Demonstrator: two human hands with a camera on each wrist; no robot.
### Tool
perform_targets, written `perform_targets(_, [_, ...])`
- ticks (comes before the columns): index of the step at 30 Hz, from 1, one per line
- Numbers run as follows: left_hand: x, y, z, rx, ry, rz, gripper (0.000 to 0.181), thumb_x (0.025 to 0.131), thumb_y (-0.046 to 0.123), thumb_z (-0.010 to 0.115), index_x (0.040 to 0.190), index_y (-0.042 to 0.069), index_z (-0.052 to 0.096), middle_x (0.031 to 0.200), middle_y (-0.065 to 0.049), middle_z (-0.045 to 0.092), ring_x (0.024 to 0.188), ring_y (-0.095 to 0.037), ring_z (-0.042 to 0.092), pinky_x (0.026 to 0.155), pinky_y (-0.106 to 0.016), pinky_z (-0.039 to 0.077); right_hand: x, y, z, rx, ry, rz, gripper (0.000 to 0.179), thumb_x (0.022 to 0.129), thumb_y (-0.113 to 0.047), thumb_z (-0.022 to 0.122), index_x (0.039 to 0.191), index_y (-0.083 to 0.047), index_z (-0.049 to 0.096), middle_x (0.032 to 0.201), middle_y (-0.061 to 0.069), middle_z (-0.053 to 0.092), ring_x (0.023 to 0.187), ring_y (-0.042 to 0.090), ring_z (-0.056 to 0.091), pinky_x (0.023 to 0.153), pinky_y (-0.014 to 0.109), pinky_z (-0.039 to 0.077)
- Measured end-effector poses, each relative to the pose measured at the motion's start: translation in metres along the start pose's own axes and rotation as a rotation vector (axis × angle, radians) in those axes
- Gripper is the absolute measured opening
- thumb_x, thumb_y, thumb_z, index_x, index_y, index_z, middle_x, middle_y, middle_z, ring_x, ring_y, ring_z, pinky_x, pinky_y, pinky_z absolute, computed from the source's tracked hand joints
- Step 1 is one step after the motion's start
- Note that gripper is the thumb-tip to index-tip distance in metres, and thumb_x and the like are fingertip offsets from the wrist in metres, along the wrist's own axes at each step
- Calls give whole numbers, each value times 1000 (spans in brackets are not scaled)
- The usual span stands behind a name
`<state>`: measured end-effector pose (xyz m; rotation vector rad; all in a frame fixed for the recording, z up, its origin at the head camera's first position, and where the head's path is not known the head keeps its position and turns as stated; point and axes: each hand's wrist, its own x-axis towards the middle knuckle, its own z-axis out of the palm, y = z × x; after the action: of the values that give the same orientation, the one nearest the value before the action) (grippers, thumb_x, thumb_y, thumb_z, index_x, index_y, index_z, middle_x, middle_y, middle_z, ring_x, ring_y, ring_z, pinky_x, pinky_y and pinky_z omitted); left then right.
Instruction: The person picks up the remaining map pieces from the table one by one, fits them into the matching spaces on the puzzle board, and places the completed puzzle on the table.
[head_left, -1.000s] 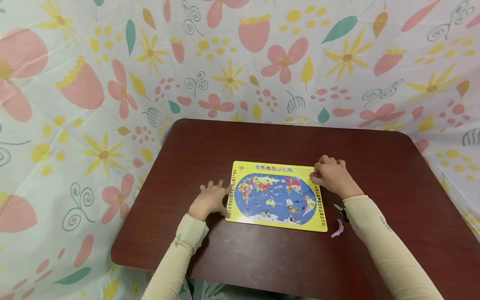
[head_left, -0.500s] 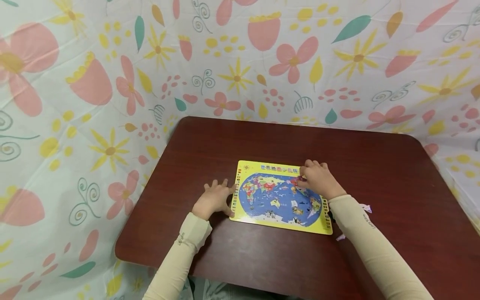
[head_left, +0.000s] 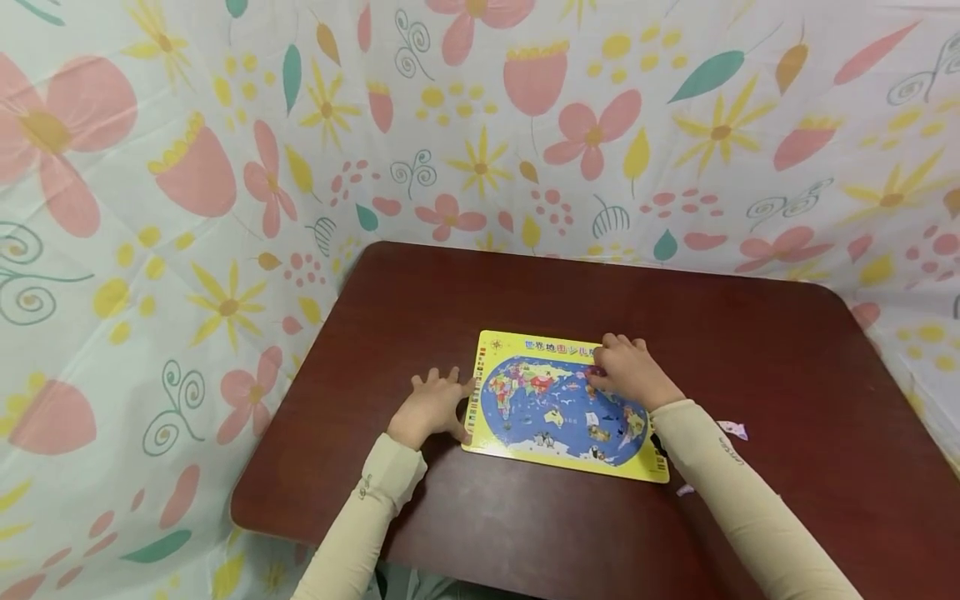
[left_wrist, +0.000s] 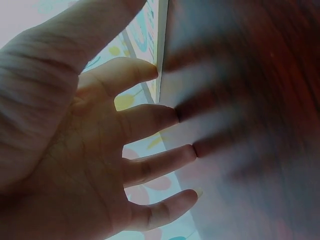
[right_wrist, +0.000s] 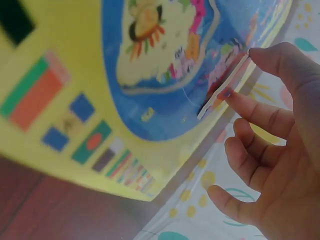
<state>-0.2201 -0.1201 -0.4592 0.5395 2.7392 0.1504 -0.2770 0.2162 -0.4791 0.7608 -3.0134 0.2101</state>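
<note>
A yellow-edged world map puzzle board (head_left: 543, 457) lies flat on the brown table. My left hand (head_left: 427, 410) is at its left edge, thumb and index finger touching the side; in the left wrist view, that hand's (left_wrist: 95, 145) fingers are spread. My right hand (head_left: 636, 373) is over the upper right of the map. In the right wrist view, its thumb and index finger pinch a thin puzzle piece (right_wrist: 225, 85) with a pale edge and a reddish face, tilted close over the blue sea. The right hand covers the board's upper right corner.
Right of the board, a pinkish loose piece (head_left: 733, 429) and another small pink piece (head_left: 686, 490) lie by the right sleeve. A dark piece (head_left: 658, 443) shows at the board's right edge. Flower-print cloth (head_left: 480, 108) hangs behind the table (head_left: 525, 533).
My right hand has moved left from the board's right edge onto the upper right of the map, carrying the puzzle piece. The left hand stays at the left edge.
</note>
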Motion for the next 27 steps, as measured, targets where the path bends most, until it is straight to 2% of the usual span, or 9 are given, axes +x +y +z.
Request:
perform_targets(7, [1,0,5,0,2,9,97,62,52,80,144,24,36,147,-17,29,122,-40,33,91,-59,26,-1,-2,8,24,11,32,22,78,-32,72,68,-17,59,75,0,44,70,20,39,66,40,24])
perform_targets(18, [6,-2,3,6,26,13,98,61,53,79,144,25,35,147,-17,29,120,-40,33,89,-58,27,-3,-5,-4,4,23,32,21,80,-32,72,74,-14,63,77,3,46,68,21,41,66,43,27])
perform_targets(27, [7,-4,6,11,21,15,98,60,53,80,143,25,36,146,-18,30,120,-40,34,88,-56,28,-5,-4,-1,41,-4,39,22,82,-34,70,73,-16,62,75,1,46,67,20,42,66,43,28])
